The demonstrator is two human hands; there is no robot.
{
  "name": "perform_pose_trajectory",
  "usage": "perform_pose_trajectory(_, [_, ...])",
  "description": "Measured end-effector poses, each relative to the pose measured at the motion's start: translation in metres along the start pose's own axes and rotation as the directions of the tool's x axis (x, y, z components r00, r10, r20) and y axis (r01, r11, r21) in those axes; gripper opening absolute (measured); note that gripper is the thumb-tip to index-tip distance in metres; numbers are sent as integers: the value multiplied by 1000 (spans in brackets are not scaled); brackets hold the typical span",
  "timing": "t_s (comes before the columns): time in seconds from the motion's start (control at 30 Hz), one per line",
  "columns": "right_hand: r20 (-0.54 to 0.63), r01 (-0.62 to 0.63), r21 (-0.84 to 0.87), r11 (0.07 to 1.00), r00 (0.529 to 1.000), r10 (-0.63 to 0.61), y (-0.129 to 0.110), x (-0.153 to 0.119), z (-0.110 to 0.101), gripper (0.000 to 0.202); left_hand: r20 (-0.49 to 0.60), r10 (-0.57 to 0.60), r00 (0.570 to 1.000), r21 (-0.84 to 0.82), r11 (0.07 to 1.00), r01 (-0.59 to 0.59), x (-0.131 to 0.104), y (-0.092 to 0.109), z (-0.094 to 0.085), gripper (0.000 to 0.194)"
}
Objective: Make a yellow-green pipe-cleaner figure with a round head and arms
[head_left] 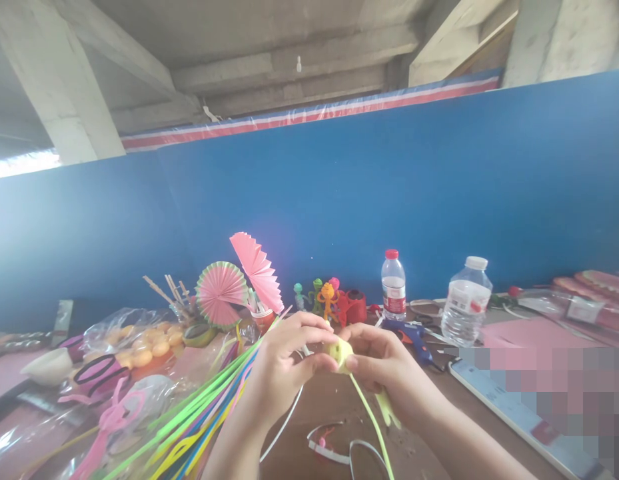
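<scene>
Between the fingertips of both hands is a small pale yellow coiled ball [342,355], with a long yellow-green strand [370,421] hanging from it toward the table's front. My left hand [284,363] pinches the ball from the left. From the right, my right hand [389,363] presses thumb and fingers against it. Below my right palm hangs another pale yellow piece [386,408], partly hidden by the hand. Beside my left forearm lies a bundle of long thin strips [209,413] in green, yellow, blue and pink.
Behind my hands stand small coloured figures [328,301], a red-capped bottle [393,290] and a larger bottle [466,303]. A blue glue gun [412,337] lies to the right, near a phone-like flat device [509,407]. Pink paper fans [222,293] and plastic bags [134,333] crowd the left.
</scene>
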State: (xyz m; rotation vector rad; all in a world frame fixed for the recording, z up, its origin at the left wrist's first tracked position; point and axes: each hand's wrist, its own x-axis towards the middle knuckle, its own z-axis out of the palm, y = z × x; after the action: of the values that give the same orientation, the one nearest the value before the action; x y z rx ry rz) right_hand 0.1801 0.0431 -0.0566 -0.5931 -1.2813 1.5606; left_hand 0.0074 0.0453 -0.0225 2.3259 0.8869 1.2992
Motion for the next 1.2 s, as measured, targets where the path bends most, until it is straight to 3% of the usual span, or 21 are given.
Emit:
perform_pose_trajectory(0.2, [46, -52, 104, 993, 998, 47, 1, 0, -1, 19, 56, 50, 997, 103, 993, -55, 0, 2, -3, 25])
perform_pose_trajectory(0.37, [47, -20, 68, 997, 999, 17, 3, 0, -2, 17, 64, 33, 997, 212, 976, -46, -1, 3, -4, 20])
perform_pose_trajectory(0.6, [-70, 122, -192, 974, 988, -138, -2, -1, 3, 17, 38, -136, 990, 309, 944, 118, -3, 5, -2, 13])
perform_pose_trajectory(0.87, [-156, 141, -502, 853, 956, -250, 0, -2, 3, 17, 35, -300, 953, 113, 949, 295, -1, 11, 4, 13])
perform_pose_trajectory(1.1, [-120, 187, -384, 904, 961, -250, -1, 1, -2, 14, 120, -189, 975, 186, 969, 165, -1, 2, -4, 28])
perform_pose_trajectory(1.2, [-100, 161, -303, 939, 975, -199, 0, 2, -2, 13, 61, -114, 992, 209, 973, 99, 0, 1, -3, 22])
